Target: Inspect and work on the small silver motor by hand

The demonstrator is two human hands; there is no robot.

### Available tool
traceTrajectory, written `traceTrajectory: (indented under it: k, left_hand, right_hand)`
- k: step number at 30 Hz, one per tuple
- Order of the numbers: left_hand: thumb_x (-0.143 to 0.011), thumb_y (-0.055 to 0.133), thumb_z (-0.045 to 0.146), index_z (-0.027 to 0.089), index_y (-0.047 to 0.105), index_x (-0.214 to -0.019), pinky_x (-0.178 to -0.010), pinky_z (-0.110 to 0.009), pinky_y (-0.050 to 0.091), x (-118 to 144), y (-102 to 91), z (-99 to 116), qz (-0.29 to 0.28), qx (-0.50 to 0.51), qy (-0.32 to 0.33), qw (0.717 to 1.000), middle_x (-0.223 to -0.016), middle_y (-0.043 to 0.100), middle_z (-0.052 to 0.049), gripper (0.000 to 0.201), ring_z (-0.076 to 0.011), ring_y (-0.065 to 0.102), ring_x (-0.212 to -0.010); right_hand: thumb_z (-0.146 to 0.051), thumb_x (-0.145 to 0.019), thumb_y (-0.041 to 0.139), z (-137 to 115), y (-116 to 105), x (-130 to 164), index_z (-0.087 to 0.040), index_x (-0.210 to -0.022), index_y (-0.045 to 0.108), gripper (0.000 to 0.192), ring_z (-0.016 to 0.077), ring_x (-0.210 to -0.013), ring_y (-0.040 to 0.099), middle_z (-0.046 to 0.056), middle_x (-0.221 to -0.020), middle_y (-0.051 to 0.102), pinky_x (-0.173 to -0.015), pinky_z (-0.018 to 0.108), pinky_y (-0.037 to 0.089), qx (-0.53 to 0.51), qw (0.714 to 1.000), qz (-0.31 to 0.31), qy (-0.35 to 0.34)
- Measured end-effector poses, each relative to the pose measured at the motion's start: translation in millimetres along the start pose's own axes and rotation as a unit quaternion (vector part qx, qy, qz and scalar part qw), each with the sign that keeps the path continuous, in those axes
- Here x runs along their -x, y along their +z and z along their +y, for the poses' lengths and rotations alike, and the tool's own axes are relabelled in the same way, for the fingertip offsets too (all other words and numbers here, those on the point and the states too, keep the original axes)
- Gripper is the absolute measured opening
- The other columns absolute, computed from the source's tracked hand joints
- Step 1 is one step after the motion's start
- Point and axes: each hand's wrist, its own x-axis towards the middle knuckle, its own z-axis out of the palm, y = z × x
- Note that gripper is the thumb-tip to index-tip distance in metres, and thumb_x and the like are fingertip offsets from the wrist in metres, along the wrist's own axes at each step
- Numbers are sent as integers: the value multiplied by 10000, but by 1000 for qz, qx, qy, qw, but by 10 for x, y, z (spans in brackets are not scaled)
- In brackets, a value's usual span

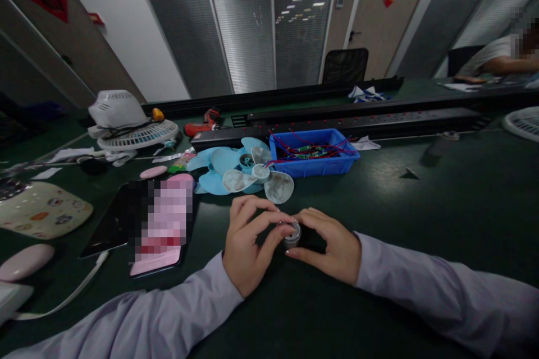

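Observation:
A small silver metal cylinder (pixel 292 238) stands on the dark green tabletop (pixel 400 207) in front of me. The fingers of my left hand (pixel 251 238) are bent over its top, with thumb and fingertips pinched at the upper end. From the other side, my right hand (pixel 330 244) grips the cylinder between thumb and fingers. My fingers partly cover it, so its exact kind cannot be made out. Just beyond my hands lie several light blue fan blades (pixel 219 162) and a dirty grey fan blade set (pixel 278 186).
Behind the blades sits a blue bin (pixel 320 167) of wires and circuit boards. To the left are a phone (pixel 160 263), a dark tablet (pixel 112 221), a white cable (pixel 80 289) and a fan (pixel 115 109). Further back are a red power tool (pixel 204 122) and long black rails (pixel 379 122).

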Motion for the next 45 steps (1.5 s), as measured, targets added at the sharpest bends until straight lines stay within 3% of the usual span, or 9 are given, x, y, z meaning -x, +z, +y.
traceTrajectory:
  k: [4, 9, 15, 25, 36, 45]
  left_hand:
    - [-874, 554, 175, 291, 705, -933, -849, -389, 413, 15, -20, -15, -23, -5, 4, 1000, -959, 602, -34, 199, -221, 468, -993]
    - [-922, 453, 214, 274, 655, -1065, -878, -404, 387, 37, -37, -17, -13, -3, 3, 1000, -1010, 588, -50, 254, -227, 462, -1016]
    - [-899, 499, 187, 260, 688, -947, -877, -402, 396, 41, -58, 10, -26, -11, -6, 1000, -1038, 579, -53, 208, -231, 449, -1044]
    - [-911, 479, 205, 293, 700, -1024, -896, -407, 385, 57, -44, -7, -33, 7, -3, 999, -1061, 574, -51, 263, -234, 436, -1048]
    - [-941, 394, 265, 323, 668, -1113, -911, -448, 376, 64, -48, -25, -71, 9, 0, 997, -1163, 557, -59, 329, -260, 405, -1093]
    - [-908, 480, 213, 310, 680, -1063, -906, -423, 386, 59, -45, 4, -54, 11, 2, 998, -1123, 566, -53, 271, -244, 422, -1080]
  right_hand:
    - [-313, -794, 685, 6, 1, 1, -186, -1060, 590, 310, 201, -843, 556, 48, -902, 628, -749, 343, 437, -6, 1000, 2, -2]
    - [-313, -789, 692, 5, -1, 3, -170, -1049, 595, 312, 200, -832, 551, 52, -897, 621, -745, 346, 436, -3, 1000, -1, 3]
    - [-314, -783, 696, 17, -4, 4, -178, -1063, 591, 329, 201, -833, 556, 49, -898, 627, -747, 348, 434, -14, 1000, -5, 2]
    - [-277, -785, 703, 21, 7, 8, -153, -1109, 591, 364, 201, -869, 551, 60, -932, 628, -769, 344, 431, -20, 1000, -2, -4]
    - [-294, -789, 697, 30, 5, 5, -140, -929, 595, 231, 191, -802, 530, 48, -838, 585, -718, 327, 419, -5, 1000, 4, -11]
    - [-281, -784, 703, 15, -2, 1, -149, -1042, 598, 308, 194, -850, 550, 54, -902, 616, -758, 335, 424, -11, 1000, 1, -3]
